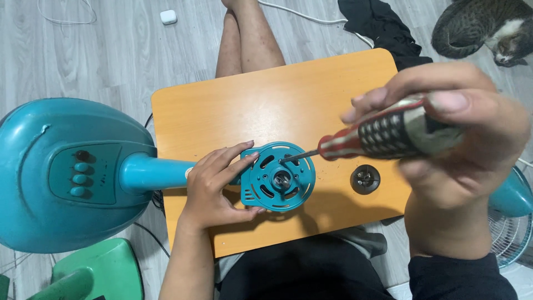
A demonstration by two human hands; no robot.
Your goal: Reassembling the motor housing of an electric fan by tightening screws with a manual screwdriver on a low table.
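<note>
Screwdriver (383, 135), red-and-black checkered handle, lies near-horizontal, long axis running right to left, tip pointing left and slightly down onto teal round motor plate (279, 176). Right hand (455, 128) is wrapped tight round the handle, raised close to the camera. Motor plate faces up near the front-middle of the orange table (266, 105), on the end of the teal fan neck (152, 172), which stretches left off the table's left edge to the fan base (61, 172). Left hand (219, 183) clasps the plate's left rim, fingers curled on it. Black round cap (365, 179) sits just right of the plate, apart. Bare tabletop behind the plate; front edge near. Cat (480, 25) lies on the floor far right.
</note>
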